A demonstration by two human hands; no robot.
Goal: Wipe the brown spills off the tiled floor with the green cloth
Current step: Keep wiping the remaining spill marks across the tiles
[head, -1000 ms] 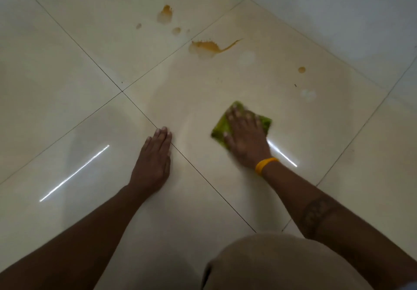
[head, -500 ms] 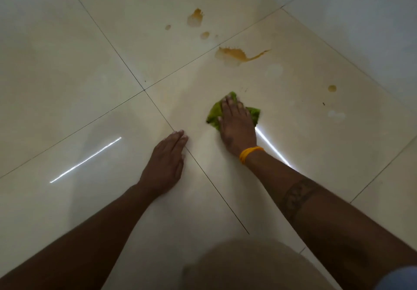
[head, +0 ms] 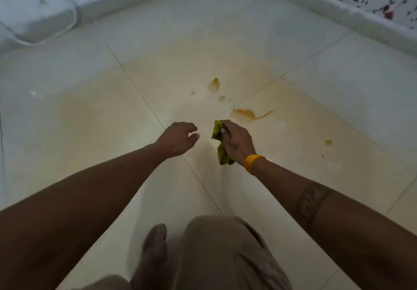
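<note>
The green cloth (head: 220, 147) is scrunched up and hangs off the floor. Brown spills (head: 247, 113) sit on the shiny tiled floor (head: 94, 120) at its 1 o'clock, with small drops at 12 and 3 o'clock.

Bare tiled floor (head: 304, 136) around brown spills (head: 246, 113); white cushion (head: 33, 16) far left, skirting (head: 338, 12) beyond

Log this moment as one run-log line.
right hand: grips cloth bunched | left hand: holds nothing | spills: unwiped | phase: between wipes
</note>
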